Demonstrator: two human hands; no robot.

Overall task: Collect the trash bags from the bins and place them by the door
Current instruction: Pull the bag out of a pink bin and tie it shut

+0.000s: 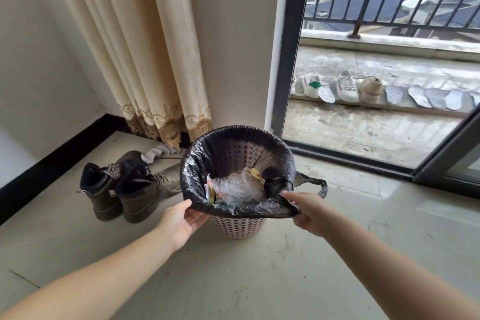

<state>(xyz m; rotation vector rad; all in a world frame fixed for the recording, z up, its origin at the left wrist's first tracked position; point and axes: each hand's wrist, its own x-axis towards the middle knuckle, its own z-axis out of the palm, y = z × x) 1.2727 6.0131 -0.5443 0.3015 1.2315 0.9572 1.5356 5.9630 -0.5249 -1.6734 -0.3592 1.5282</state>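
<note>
A black trash bag [197, 163] lines a small pink perforated bin [233, 226] on the tiled floor, its edge folded over the rim. Clear plastic wrap and some paper scraps [233, 187] lie inside it. My left hand [181, 221] pinches the bag's near-left edge at the rim. At the near-right edge my right hand [306, 213] grips the bag, pulling the black film taut between both hands. One bag handle loop [315, 184] sticks out to the right of the bin.
A pair of dark boots [124, 189] and a white sock [158, 152] lie left of the bin below a cream curtain [145, 60]. Behind the bin an open sliding glass door [285, 60] leads to a balcony with sneakers [345, 86] and insoles along a ledge.
</note>
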